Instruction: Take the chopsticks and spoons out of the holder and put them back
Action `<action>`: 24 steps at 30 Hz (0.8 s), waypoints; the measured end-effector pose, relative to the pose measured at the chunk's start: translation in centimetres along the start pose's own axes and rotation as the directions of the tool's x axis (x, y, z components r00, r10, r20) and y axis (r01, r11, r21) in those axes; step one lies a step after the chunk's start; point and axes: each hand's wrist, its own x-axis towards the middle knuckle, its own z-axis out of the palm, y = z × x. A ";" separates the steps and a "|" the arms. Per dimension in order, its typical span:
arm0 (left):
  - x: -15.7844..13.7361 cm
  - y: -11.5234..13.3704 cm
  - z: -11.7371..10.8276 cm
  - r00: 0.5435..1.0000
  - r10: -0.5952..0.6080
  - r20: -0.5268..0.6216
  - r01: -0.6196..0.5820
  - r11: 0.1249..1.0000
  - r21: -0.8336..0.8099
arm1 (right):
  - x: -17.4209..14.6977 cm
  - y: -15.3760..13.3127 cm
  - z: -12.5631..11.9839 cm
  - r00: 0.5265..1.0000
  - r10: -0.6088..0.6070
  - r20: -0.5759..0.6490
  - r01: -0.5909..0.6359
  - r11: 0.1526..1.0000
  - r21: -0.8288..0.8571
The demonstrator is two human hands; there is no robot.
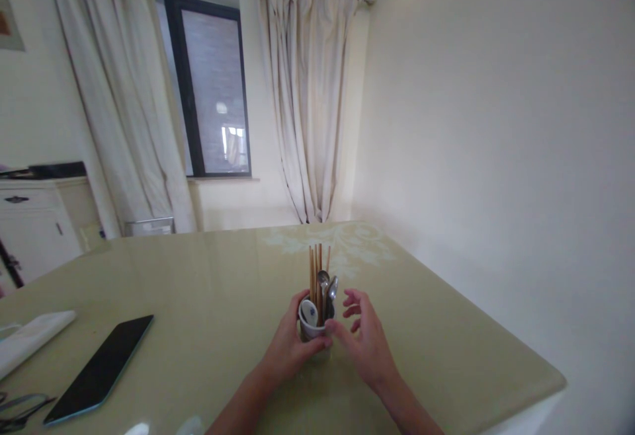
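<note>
A small white cup (314,332) stands upright on the table, in front of me. It holds several wooden chopsticks (316,270), metal spoons (333,287) and a white ceramic spoon (309,313) with a blue mark. My left hand (292,339) is wrapped round the cup's left side, its thumb across the front. At the cup's right side, my right hand (361,339) has its fingers apart and curved. Its thumb is close to the rim; whether it touches the cup I cannot tell.
The table (208,289) has a greenish, glossy cover. On the left lie a dark tablet (102,369), a white object (37,339) and a pair of glasses (24,408). A wall (496,157) runs along the table's right side. Behind are curtains (312,91) and a window (218,91).
</note>
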 end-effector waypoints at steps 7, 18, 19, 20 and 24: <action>0.3 -1.0 0.3 0.990 0.109 0.095 -0.101 0.992 -0.081 | -0.8 -1.4 3.8 0.957 0.209 0.200 -0.178 0.971 -0.161; 0.4 -4.1 -1.2 0.999 -0.042 -0.029 0.045 0.991 0.123 | 4.5 3.3 0.3 0.969 0.200 0.148 -0.154 0.950 -0.270; 0.4 -4.1 -1.2 0.998 -0.050 -0.037 0.055 0.991 0.124 | 5.3 4.2 -0.1 0.970 0.203 0.132 -0.159 0.945 -0.284; 0.5 -4.1 -1.2 0.997 -0.059 -0.046 0.064 0.990 0.125 | 6.1 5.0 -0.5 0.972 0.209 0.107 -0.169 0.939 -0.299; 0.6 -4.0 -1.2 0.992 -0.083 -0.093 0.093 0.990 0.103 | 8.8 7.8 -1.9 0.971 0.237 -0.018 -0.230 0.923 -0.307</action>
